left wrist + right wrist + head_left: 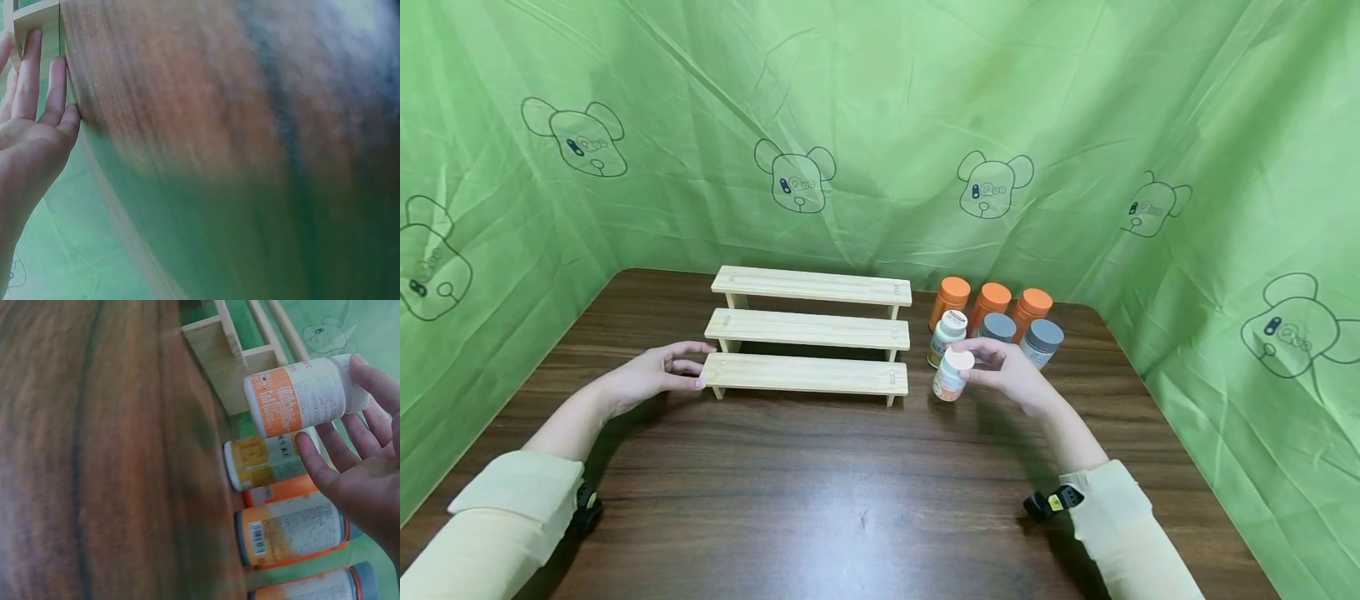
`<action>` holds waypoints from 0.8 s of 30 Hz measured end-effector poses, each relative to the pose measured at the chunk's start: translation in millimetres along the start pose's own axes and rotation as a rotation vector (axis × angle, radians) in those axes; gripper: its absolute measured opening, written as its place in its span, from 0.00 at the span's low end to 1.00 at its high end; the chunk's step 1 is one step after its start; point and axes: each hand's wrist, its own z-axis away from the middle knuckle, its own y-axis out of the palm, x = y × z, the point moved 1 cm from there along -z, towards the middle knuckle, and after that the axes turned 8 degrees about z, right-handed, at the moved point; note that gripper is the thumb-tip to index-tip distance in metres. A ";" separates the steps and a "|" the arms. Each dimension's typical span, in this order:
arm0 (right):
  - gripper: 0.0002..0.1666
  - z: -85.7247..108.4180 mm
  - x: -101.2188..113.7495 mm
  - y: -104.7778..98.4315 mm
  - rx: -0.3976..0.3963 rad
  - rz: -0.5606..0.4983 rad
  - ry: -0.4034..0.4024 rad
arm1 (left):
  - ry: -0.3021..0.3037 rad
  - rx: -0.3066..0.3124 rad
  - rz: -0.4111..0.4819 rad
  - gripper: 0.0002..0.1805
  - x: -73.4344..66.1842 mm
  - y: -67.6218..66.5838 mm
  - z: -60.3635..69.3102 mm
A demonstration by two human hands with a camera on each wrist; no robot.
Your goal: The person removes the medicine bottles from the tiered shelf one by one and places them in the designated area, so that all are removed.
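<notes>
My right hand (pixel 1017 377) pinches a small white supplement bottle (pixel 950 381) near its cap, between thumb and fingers. In the right wrist view, the bottle's orange-and-white label (pixel 279 400) shows, and its base appears lifted off the table. Behind it stands another white-capped bottle (pixel 947 335) with a yellow label. A three-step wooden display rack (pixel 805 373) stands left of the bottles, its steps bare. At the rack's left end, my left hand (pixel 642 379) touches the side with fingers mostly extended. The left wrist view shows those fingers against the rack's end panel (pixel 49 40).
Two grey-capped bottles (pixel 1042 340) and three orange-capped bottles (pixel 1033 308) stand in rows behind my right hand. The brown wood-grain table (pixel 820 492) extends toward me. Green printed cloth (pixel 887 100) encloses the back and sides.
</notes>
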 end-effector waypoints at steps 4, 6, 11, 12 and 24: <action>0.24 0.1 -10.3 2.3 -0.003 0.007 0.013 | 0.013 -0.001 0.011 0.37 1.4 0.5 0.0; 0.25 0.3 -14.2 3.7 -0.005 0.001 0.014 | 0.014 -0.001 0.012 0.38 1.5 0.7 0.1; 0.26 1.1 -19.8 8.3 -0.005 -0.060 0.025 | 0.016 -0.004 0.013 0.38 0.2 1.3 0.5; 0.26 1.3 -20.4 9.1 -0.007 -0.069 0.031 | 0.017 -0.006 0.014 0.38 0.0 1.2 0.5; 0.25 -2.3 -29.0 12.5 0.009 -0.087 0.059 | 0.003 0.000 0.013 0.38 0.2 0.6 0.3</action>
